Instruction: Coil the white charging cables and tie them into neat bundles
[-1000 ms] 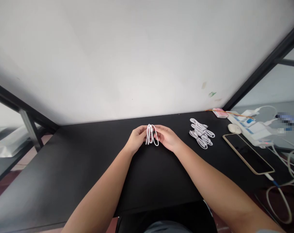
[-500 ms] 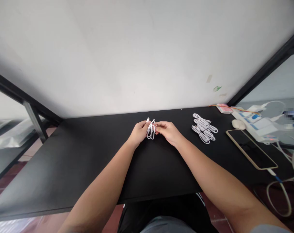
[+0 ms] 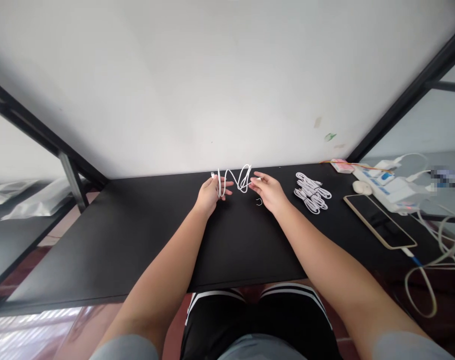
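While both pinch it, white cable (image 3: 235, 181) loops between left hand (image 3: 209, 194) and right hand (image 3: 269, 192)

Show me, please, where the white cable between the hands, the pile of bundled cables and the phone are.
white cable (image 3: 243, 179): head view, on its hanging loops.
pile of bundled cables (image 3: 312, 192): head view, middle of the pile.
phone (image 3: 378, 227): head view, on its dark screen.

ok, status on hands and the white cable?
Left hand and right hand each grip one end of the white cable. Cable hangs in loose loops between them, above the black table. Small twist tie on table by right hand. Nothing obstructing.
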